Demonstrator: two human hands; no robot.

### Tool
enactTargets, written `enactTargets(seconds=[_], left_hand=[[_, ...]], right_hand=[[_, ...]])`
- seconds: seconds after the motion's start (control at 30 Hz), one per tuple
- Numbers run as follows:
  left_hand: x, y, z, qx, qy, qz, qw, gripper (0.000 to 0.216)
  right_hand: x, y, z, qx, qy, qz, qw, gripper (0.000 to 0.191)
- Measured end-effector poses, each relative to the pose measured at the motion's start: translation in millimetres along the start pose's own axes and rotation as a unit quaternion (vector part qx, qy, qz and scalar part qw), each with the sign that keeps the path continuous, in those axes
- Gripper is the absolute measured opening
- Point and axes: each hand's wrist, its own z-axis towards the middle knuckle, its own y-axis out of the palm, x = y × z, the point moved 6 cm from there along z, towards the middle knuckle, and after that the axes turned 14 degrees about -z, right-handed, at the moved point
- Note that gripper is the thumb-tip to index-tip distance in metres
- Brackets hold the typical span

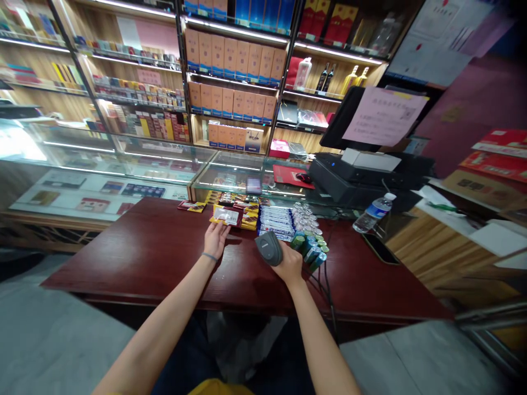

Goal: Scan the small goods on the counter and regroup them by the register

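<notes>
My right hand (290,263) is wrapped round a dark grey barcode scanner (268,248) above the dark red desk (135,252). My left hand (216,240) grips the near edge of a yellow and maroon snack packet (227,215), its printed label side facing up. More yellow packets (249,219) lie just right of it, and one separate packet (191,206) is to its left. Rows of blue and white wrapped sticks (276,219) come after them. Pale rolls (305,218) and green and blue rolls (315,253) stand beside my right hand.
A water bottle (374,213) and a phone (381,248) are on the desk's right side. The scanner's cable (327,285) hangs over the front edge. Behind are a glass counter (164,164), a monitor (348,118) and stocked shelves. Boxes (481,192) are piled at right.
</notes>
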Motion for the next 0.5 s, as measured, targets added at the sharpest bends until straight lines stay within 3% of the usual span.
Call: enactTargets(seconds=[0.17, 0.3, 0.4, 0.5], left_hand=[[28, 31, 3, -0.027, 0.117, 0.144, 0.982, 0.022], [53, 71, 5, -0.098, 0.257, 0.361, 0.891, 0.021], [41, 88, 9, -0.198, 0.225, 0.432, 0.851, 0.023], [17, 89, 10, -0.287, 0.156, 0.466, 0.822, 0.021]], right_hand=[[8, 10, 3, 0.035, 0.017, -0.016, 0.999, 0.034], [15, 15, 4, 0.054, 0.045, -0.015, 0.997, 0.034], [17, 17, 3, 0.059, 0.058, -0.014, 0.996, 0.035], [18, 18, 0, 0.059, 0.051, -0.015, 0.997, 0.035]])
